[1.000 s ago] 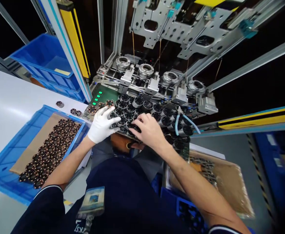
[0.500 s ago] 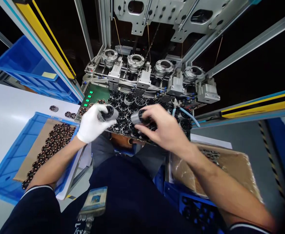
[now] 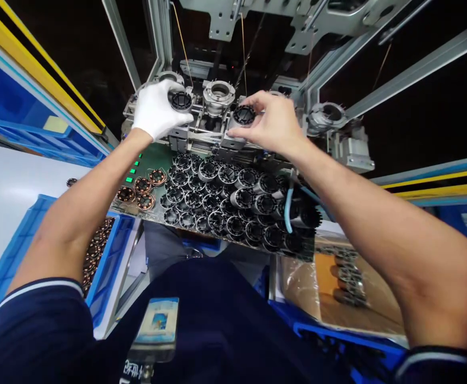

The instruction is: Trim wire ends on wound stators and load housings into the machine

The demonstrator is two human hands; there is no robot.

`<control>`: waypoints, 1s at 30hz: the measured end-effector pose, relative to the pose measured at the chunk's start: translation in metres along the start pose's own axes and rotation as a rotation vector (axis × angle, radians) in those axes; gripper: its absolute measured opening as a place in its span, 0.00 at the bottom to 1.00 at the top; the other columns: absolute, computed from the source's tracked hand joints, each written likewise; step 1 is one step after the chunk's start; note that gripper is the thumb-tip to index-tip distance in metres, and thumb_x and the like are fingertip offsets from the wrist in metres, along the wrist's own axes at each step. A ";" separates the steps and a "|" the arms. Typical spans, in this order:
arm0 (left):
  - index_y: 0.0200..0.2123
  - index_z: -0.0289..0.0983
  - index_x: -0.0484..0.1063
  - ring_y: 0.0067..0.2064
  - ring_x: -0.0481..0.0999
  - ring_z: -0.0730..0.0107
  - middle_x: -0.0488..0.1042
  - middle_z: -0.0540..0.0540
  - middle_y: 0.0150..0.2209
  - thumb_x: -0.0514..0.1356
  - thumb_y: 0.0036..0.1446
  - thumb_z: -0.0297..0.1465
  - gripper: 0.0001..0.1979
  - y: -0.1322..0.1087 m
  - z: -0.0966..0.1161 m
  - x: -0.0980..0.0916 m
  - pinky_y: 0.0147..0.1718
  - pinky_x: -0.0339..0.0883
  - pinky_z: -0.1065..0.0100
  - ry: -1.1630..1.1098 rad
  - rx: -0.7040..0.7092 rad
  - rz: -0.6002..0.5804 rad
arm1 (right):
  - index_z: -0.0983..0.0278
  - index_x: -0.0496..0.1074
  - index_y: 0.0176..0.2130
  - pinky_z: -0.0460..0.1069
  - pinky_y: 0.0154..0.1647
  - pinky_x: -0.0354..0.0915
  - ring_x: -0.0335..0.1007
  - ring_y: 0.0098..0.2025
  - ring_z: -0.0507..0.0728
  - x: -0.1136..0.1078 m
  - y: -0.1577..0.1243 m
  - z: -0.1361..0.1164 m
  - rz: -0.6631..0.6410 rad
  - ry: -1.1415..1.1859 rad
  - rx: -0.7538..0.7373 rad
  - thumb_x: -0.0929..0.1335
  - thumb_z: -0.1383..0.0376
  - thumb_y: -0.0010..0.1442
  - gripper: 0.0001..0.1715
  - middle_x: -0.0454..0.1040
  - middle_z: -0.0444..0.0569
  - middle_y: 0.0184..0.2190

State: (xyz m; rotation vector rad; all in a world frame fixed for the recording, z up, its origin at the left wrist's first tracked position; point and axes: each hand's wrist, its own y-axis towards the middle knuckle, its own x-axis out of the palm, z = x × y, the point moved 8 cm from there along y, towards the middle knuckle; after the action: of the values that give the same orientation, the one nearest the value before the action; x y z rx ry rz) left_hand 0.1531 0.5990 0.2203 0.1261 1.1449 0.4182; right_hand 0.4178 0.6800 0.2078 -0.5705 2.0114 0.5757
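Left arm: mine, stretched forward and up, forearm bare, dark short sleeve at the upper arm.
Left hand: white-gloved, its back toward me, fingers curled round a toothed ring.
Right arm: mine, reaching forward from the right, forearm bare, elbow slightly bent.
Right hand: ungloved, fingertips and thumb pinching a second toothed ring.
Both my hands: about level, near each other, apart.

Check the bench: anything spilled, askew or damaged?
Nothing damaged. The black rings lie heaped, tilted, a blue hose draped across them. Only the left hand, holding a ring, is gloved; the right hand, holding another, is bare.
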 end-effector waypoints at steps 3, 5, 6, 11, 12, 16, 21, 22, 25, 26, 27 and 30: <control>0.61 0.46 0.85 0.64 0.85 0.59 0.86 0.58 0.60 0.75 0.53 0.47 0.32 0.002 0.001 -0.002 0.73 0.75 0.50 -0.024 0.044 0.036 | 0.46 0.77 0.64 0.65 0.53 0.82 0.83 0.51 0.67 0.002 0.008 0.009 0.038 0.017 -0.017 0.80 0.41 0.62 0.36 0.85 0.47 0.59; 0.61 0.46 0.84 0.63 0.84 0.60 0.86 0.58 0.59 0.74 0.54 0.48 0.32 0.000 0.001 -0.006 0.72 0.76 0.50 -0.061 0.035 0.070 | 0.46 0.77 0.64 0.65 0.52 0.81 0.82 0.51 0.66 0.001 0.010 0.011 0.056 0.023 -0.006 0.79 0.39 0.64 0.35 0.85 0.46 0.60; 0.60 0.47 0.84 0.62 0.84 0.60 0.86 0.58 0.59 0.75 0.53 0.47 0.31 -0.002 0.000 -0.004 0.71 0.76 0.50 -0.071 0.019 0.058 | 0.48 0.77 0.64 0.65 0.54 0.81 0.82 0.50 0.66 0.003 0.010 0.011 0.033 0.012 0.002 0.79 0.41 0.64 0.35 0.86 0.48 0.58; 0.55 0.47 0.78 0.56 0.82 0.65 0.85 0.56 0.57 0.77 0.50 0.37 0.29 -0.009 0.001 0.001 0.66 0.79 0.56 -0.228 0.049 0.065 | 0.49 0.76 0.61 0.65 0.56 0.80 0.81 0.45 0.66 -0.009 -0.003 -0.011 -0.015 -0.017 -0.080 0.81 0.49 0.58 0.35 0.86 0.47 0.48; 0.54 0.46 0.74 0.54 0.81 0.67 0.84 0.54 0.56 0.77 0.49 0.35 0.30 -0.009 -0.001 -0.004 0.63 0.80 0.57 -0.290 0.048 0.125 | 0.46 0.75 0.61 0.65 0.56 0.80 0.80 0.46 0.66 -0.018 -0.009 -0.015 0.023 0.000 -0.095 0.81 0.49 0.58 0.35 0.85 0.46 0.50; 0.57 0.45 0.65 0.58 0.73 0.68 0.76 0.51 0.64 0.77 0.49 0.40 0.35 -0.007 -0.006 -0.014 0.66 0.75 0.58 -0.442 0.081 0.178 | 0.37 0.69 0.67 0.65 0.62 0.78 0.79 0.53 0.66 -0.043 -0.028 -0.026 0.087 0.085 -0.144 0.77 0.49 0.63 0.36 0.82 0.39 0.63; 0.57 0.46 0.67 0.56 0.77 0.63 0.76 0.51 0.57 0.70 0.61 0.56 0.31 0.005 -0.003 -0.024 0.63 0.74 0.56 -0.412 0.170 0.125 | 0.44 0.72 0.70 0.65 0.66 0.76 0.76 0.67 0.65 -0.054 -0.032 -0.030 0.167 0.101 -0.161 0.72 0.49 0.70 0.31 0.77 0.40 0.72; 0.55 0.45 0.67 0.53 0.76 0.64 0.76 0.50 0.56 0.75 0.55 0.58 0.36 0.009 -0.006 -0.028 0.59 0.76 0.58 -0.411 0.152 0.166 | 0.45 0.73 0.69 0.64 0.63 0.78 0.77 0.66 0.64 -0.054 -0.029 -0.028 0.194 0.130 -0.151 0.73 0.49 0.70 0.31 0.79 0.42 0.71; 0.63 0.45 0.67 0.51 0.73 0.65 0.76 0.51 0.63 0.85 0.37 0.54 0.54 0.020 -0.014 -0.027 0.56 0.77 0.57 -0.397 0.139 0.216 | 0.46 0.78 0.60 0.63 0.55 0.81 0.81 0.57 0.62 -0.044 -0.015 -0.014 0.309 0.294 -0.150 0.80 0.50 0.63 0.28 0.85 0.40 0.61; 0.66 0.47 0.69 0.54 0.74 0.63 0.76 0.53 0.65 0.84 0.39 0.53 0.53 0.021 -0.017 -0.023 0.61 0.75 0.54 -0.377 0.141 0.209 | 0.45 0.79 0.56 0.64 0.54 0.81 0.80 0.53 0.62 -0.036 -0.010 -0.008 0.338 0.339 -0.145 0.82 0.49 0.60 0.28 0.87 0.39 0.56; 0.67 0.49 0.72 0.56 0.73 0.61 0.77 0.55 0.65 0.83 0.42 0.53 0.50 0.023 -0.022 -0.015 0.65 0.72 0.51 -0.351 0.123 0.190 | 0.45 0.79 0.53 0.65 0.54 0.80 0.79 0.49 0.61 -0.025 -0.005 0.000 0.347 0.368 -0.129 0.84 0.48 0.56 0.28 0.87 0.38 0.50; 0.62 0.46 0.77 0.59 0.68 0.61 0.81 0.57 0.60 0.76 0.48 0.58 0.42 0.027 -0.048 0.025 0.76 0.56 0.48 -0.282 0.007 0.051 | 0.48 0.77 0.47 0.67 0.56 0.79 0.74 0.43 0.61 0.011 0.010 0.018 0.270 0.362 -0.087 0.88 0.46 0.46 0.34 0.84 0.38 0.35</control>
State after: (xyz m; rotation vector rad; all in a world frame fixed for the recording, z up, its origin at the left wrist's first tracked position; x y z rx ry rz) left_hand 0.1112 0.6275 0.1874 0.2140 0.8666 0.4275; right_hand 0.4191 0.6970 0.1918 -0.4829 2.4382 0.7692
